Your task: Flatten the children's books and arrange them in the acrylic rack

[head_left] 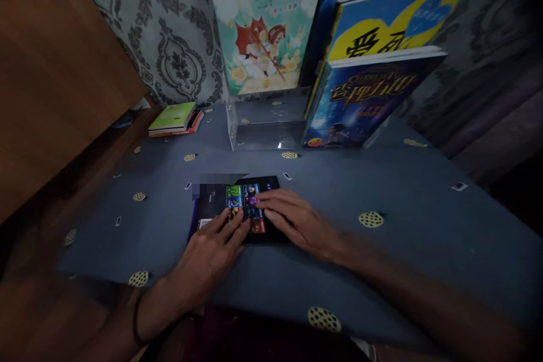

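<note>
A dark book (272,183) with a purple edge and colourful picture panels lies flat on the table. My left hand (216,249) rests on its lower left part, palm down, fingers stretched out and slightly apart. From the right, my right hand (299,218) reaches over the book, its fingers extended onto the picture panels. Both hands appear to hold nothing. They cover part of the panels, and a blurred patch hides the book's upper left corner.
A clear acrylic stand (271,134) behind the book holds several upright books, including a blue one (356,102) at the front. Small books (172,116) are stacked at the back left. A wooden cabinet (63,85) stands left of the patterned blue tablecloth (407,271).
</note>
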The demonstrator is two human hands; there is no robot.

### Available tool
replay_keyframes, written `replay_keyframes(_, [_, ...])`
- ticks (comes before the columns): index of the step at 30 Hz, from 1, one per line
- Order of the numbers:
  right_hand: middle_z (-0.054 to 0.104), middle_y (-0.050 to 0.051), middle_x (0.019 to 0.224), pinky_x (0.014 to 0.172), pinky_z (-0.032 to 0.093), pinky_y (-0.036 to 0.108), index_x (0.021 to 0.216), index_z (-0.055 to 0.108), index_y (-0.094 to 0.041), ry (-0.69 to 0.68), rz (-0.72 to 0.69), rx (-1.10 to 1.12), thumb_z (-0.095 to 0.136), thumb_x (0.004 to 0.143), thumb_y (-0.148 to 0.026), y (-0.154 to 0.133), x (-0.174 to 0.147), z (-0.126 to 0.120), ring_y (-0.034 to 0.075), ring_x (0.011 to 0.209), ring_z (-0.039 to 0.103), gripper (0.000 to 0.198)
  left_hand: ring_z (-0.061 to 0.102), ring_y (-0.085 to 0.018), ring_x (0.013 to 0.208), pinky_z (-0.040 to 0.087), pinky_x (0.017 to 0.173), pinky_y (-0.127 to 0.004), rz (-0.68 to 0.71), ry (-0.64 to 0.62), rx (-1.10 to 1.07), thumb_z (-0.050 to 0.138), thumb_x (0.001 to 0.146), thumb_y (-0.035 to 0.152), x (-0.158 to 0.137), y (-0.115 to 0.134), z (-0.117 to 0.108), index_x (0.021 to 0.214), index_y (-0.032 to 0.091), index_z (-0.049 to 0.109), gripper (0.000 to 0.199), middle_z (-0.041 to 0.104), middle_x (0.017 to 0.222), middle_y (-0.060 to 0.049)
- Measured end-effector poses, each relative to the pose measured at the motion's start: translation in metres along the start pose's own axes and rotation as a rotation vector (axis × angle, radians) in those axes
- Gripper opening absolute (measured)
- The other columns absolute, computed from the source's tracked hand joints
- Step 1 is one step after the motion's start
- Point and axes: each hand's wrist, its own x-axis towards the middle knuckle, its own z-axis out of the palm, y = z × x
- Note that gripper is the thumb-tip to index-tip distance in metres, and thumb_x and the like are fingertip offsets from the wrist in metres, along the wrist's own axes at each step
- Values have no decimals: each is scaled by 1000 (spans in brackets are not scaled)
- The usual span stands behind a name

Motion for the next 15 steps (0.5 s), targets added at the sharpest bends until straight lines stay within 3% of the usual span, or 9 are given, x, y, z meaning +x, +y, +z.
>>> replay_keyframes(4, [74, 10, 119, 102, 55, 51, 116, 72, -20, -130, -143, -57, 47, 104, -28, 4, -1, 9, 24, 118, 66, 29, 62, -24, 129, 58, 101, -42, 44, 10, -226, 44, 104, 26, -3, -28, -6, 138, 19, 56, 37, 65, 138, -11])
replay_keyframes(6, [73, 10, 122, 103, 55, 52, 120, 71, -22, -151, -137, -61, 48, 103, -26, 6, 0, 9, 24, 121, 65, 29, 69, -19, 117, 59, 98, -37, -61, -28, -397, 38, 105, 23, 2, -56, -13, 139, 23, 55, 38, 69, 134, -7])
replay_keyframes(9, [74, 8, 122, 103, 55, 53, 122, 70, -24, -161, -135, -64, 49, 102, -27, 2, 2, 8, 24, 122, 64, 29, 69, -20, 111, 56, 97, -39, -218, 14, -530, 43, 103, 25, 16, -101, -16, 129, 23, 64, 33, 72, 125, -7])
replay_keyframes(12, [73, 8, 126, 106, 53, 52, 125, 69, -24, -235, -191, -69, 48, 102, -27, -12, 10, 12, 24, 126, 62, 31, 68, -20, 101, 53, 94, -38, -228, -18, -659, 55, 96, 25, 28, -132, -3, 114, 19, 71, 25, 73, 109, -7])
replay_keyframes(15, [66, 7, 139, 116, 44, 51, 132, 65, -22, -404, -277, -60, 46, 104, -26, -35, 25, 20, 23, 137, 53, 35, 65, -19, 97, 52, 92, -37, -212, 27, -778, 60, 92, 22, 33, -144, 15, 108, 17, 74, 22, 69, 102, -7])
